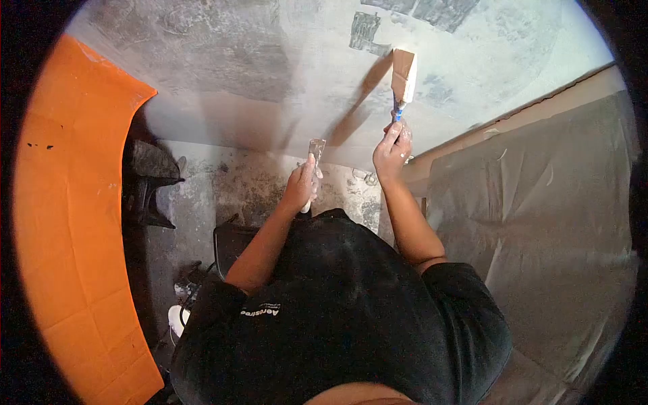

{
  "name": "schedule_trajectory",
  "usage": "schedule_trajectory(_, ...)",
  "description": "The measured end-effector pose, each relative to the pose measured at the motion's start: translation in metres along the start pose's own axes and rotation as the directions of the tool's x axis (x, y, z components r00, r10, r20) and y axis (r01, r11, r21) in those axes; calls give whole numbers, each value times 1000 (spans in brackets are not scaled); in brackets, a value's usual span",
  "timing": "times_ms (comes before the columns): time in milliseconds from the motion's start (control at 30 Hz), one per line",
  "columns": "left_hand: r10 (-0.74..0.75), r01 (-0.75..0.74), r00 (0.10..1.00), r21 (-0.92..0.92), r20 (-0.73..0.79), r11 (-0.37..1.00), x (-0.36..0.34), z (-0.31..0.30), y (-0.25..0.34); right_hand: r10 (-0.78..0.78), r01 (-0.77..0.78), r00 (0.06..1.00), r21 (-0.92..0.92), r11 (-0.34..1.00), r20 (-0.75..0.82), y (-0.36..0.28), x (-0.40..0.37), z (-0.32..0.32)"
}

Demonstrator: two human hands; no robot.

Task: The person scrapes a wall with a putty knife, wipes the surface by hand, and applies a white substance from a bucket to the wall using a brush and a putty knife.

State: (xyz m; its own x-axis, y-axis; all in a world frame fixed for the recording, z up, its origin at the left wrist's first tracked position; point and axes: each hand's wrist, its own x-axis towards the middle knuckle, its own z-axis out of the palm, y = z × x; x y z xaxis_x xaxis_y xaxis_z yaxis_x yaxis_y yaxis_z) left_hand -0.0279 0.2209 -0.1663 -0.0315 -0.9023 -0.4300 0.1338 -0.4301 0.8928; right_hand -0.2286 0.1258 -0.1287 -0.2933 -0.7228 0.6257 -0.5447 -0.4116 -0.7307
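My right hand point(393, 154) is raised to the wall point(290, 81) and closed round the blue handle of a putty knife point(403, 74). White paste lines one side of its broad blade, and the blade's tip is at or very near the wall, just below a grey patch point(365, 30). Lower and to the left, my left hand point(301, 183) grips a narrower scraper point(316, 147). Its smeared blade points up, and the end of its pale handle shows below my fingers. Whitish residue marks the fingers of both hands.
An orange sheet point(81, 223) hangs along the left. Grey-brown sheeting point(533, 229) covers the right side. Below the wall lies a stained floor point(256, 185), with a dark chair-like object point(233, 246) near my left arm and a white round item point(178, 320) at lower left.
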Motion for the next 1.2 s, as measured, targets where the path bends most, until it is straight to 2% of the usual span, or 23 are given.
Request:
schedule_trajectory(233,2,-2,1000,20,11,1000,3,3,0,17,-17,1000,6,1000,-12,7,4,7)
schedule_trajectory(533,-24,24,1000,20,-13,1000,4,-7,1,13,-13,1000,-78,997,-3,6,1,9)
schedule_trajectory(700,-49,49,999,16,-6,999,2,-5,9,72,-72,997,-15,997,-7,-1,-4,5)
schedule_trajectory(933,-17,16,999,23,28,1000,6,-2,6,63,-64,998,-71,995,-7,11,-5,8)
schedule_trajectory(1200,-4,0,999,83,51,997,6,-9,9,53,-53,999,-11,999,-6,-7,-8,1)
